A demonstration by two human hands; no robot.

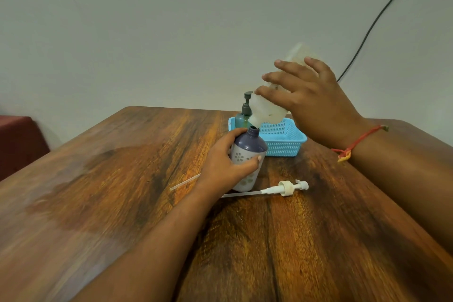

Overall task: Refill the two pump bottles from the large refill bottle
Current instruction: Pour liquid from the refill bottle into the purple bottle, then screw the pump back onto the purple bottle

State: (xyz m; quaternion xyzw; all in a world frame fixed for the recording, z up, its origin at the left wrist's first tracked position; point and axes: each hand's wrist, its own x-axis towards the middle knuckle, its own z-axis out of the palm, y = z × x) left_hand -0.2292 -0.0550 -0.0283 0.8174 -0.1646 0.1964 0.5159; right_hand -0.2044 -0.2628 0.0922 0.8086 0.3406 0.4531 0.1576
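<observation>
My left hand (224, 165) grips a white bottle with a purple shoulder and flower print (247, 154), standing slightly tilted on the table with its neck uncovered. My right hand (311, 98) holds the large translucent refill bottle (268, 110) tipped steeply down, its mouth right at the purple bottle's neck. A white pump head with its long tube (284, 188) lies on the table just right of the bottle. A green pump bottle with a grey pump (244, 115) stands in the blue basket (284, 144) behind.
The wooden table (122, 191) spreads wide to the left and front. A second thin white tube (183, 182) pokes out from behind my left wrist. A black cable (372, 24) runs down the wall at the right. A dark red seat (17, 142) sits at the far left.
</observation>
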